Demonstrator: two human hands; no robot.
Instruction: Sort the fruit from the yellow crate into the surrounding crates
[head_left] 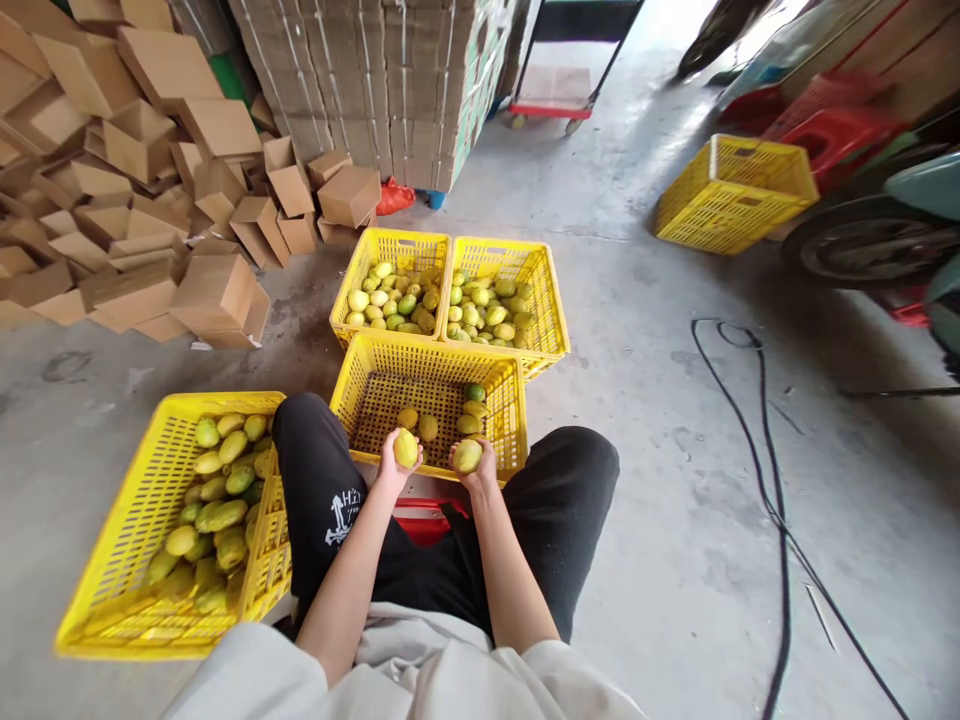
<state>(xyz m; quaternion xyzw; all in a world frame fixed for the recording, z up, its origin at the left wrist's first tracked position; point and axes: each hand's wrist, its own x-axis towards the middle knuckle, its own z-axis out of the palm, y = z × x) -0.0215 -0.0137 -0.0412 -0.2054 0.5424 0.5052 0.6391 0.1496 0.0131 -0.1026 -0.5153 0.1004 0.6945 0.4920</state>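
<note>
My left hand (391, 465) is closed around a yellow mango (406, 449). A second yellow-green mango (467, 457) rests in the grip of my right hand (484, 468). Both hands are at the near rim of the middle yellow crate (429, 345), where several mangoes (428, 428) lie on the bottom. Behind it stand two more yellow crates, the back left one (409, 238) and the back right one (559, 300), each with many mangoes. By my left knee is a yellow crate (112, 520) holding many green and yellow mangoes.
Piled cardboard boxes (217, 290) cover the floor at upper left, beside a tall strapped stack of cardboard (345, 80). A hand cart (551, 100) stands behind. To the right are another yellow crate (727, 215), a motorbike wheel (870, 230) and a black cable (776, 480) on the floor.
</note>
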